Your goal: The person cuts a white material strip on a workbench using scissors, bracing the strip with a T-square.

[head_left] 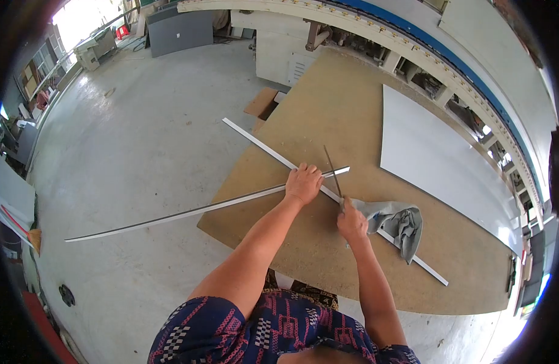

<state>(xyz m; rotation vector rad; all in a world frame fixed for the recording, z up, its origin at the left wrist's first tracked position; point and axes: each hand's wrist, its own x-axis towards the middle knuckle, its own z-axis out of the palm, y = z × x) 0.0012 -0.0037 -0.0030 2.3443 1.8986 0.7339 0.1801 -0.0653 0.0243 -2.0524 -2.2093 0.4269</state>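
Two long white strips cross each other under my left hand point(305, 183). One strip point(164, 222) reaches far out past the board's left edge, its cut end point(344, 170) just right of my fingers. The other strip point(253, 138) lies diagonally beneath it across the board. My left fingers are closed over the strips at the crossing. In my right hand point(353, 223) is a slim dark file point(332, 167), pointing away from me and passing by the strip's end. A crumpled grey cloth point(402, 222) lies against my right hand, covering part of the diagonal strip.
The brown board point(328, 261) forms the work surface. A large white panel point(440, 155) lies on its right side, below a long machine point(407, 36). A cardboard box point(262, 103) stands beyond the left edge. Grey floor point(128, 158) stretches out to the left.
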